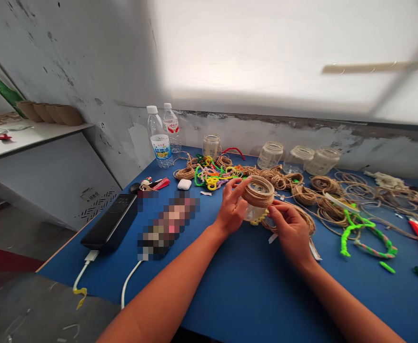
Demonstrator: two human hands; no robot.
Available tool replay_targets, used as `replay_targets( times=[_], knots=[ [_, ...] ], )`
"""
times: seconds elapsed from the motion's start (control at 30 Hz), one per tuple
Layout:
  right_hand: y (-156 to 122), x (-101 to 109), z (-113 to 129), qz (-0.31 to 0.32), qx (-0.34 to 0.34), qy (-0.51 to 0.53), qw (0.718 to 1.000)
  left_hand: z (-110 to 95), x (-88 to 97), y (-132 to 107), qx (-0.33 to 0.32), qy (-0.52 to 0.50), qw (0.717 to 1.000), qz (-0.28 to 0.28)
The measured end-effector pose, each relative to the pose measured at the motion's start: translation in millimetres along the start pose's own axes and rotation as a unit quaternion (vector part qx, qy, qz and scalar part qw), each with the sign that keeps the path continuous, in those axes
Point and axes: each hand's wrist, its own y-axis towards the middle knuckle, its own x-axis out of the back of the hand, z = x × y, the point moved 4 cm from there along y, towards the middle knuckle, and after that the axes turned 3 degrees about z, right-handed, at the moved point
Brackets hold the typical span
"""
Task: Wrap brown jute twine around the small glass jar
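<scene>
Both of my hands hold a small glass jar [258, 197] wrapped near its mouth with several turns of jute twine. My left hand [232, 207] grips the jar's left side, with fingers spread over the twine. My right hand [291, 228] holds its lower right side, pinching a yellow pipe cleaner [259, 219] or cord against the glass. A loose loop of jute twine [294, 214] runs from beneath the jar across the blue table [252, 295]. The jar's far side is hidden behind the twine.
Tangled colored pipe cleaners [212, 174] and jute coils [323, 202] cover the back of the table. Several bare glass jars [270, 155] and plastic bottles [158, 138] stand by the wall. A black power bank [111, 224], a pixelated device [168, 224] and cables lie left.
</scene>
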Motion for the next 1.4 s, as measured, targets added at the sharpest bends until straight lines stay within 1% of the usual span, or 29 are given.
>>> replay_targets(
  times=[0.1,0.2,0.27,0.43,0.6,0.73,0.8,0.9,1.1,1.17,1.27,1.33,1.4],
  knots=[
    [-2.2,-1.3,0.8,0.005,0.016,-0.019,1.000,-0.1,0.1,-0.6,-0.043,0.004,0.999,-0.002],
    [-3.6,-1.8,3.9,-0.002,0.035,-0.044,0.998,-0.5,-2.1,-2.9,-0.096,0.017,0.995,0.026],
    [-3.8,-2.1,6.3,-0.007,0.047,-0.061,0.997,-0.3,-3.8,-4.0,-0.110,0.025,0.993,0.044],
    [-2.8,-1.7,5.9,-0.004,0.059,-0.071,0.996,1.3,-4.6,-2.8,-0.093,0.027,0.994,0.054],
    [0.3,-0.6,-5.4,0.018,0.030,-0.052,0.998,3.6,-3.2,-1.0,-0.068,0.014,0.997,0.043],
    [1.7,-1.1,-6.6,0.013,0.032,-0.062,0.997,4.6,-3.0,-1.2,-0.059,0.010,0.997,0.044],
    [1.5,-3.5,-5.7,0.021,0.020,-0.029,0.999,4.8,-2.9,-1.1,-0.062,0.008,0.997,0.043],
    [0.6,-7.7,-5.2,0.038,-0.015,0.032,0.999,4.9,-3.7,-0.6,-0.072,0.005,0.996,0.048],
    [0.3,-8.2,-4.9,0.038,-0.036,0.038,0.998,6.7,-8.9,-0.8,-0.063,-0.008,0.996,0.068],
    [-0.1,-7.7,-5.0,0.036,-0.037,0.039,0.998,6.9,-9.2,-1.3,-0.051,0.007,0.997,0.061],
    [-1.6,-7.5,-4.0,0.041,-0.025,0.040,0.998,6.5,-6.3,-1.5,-0.033,0.036,0.998,0.034],
    [-2.7,-7.9,-3.1,0.052,-0.013,0.033,0.998,4.9,-3.6,-1.3,-0.040,0.038,0.998,0.020],
    [-3.3,-8.0,-2.4,0.059,-0.003,0.021,0.998,2.8,-2.1,-1.1,-0.060,0.034,0.997,0.020]
  ],
)
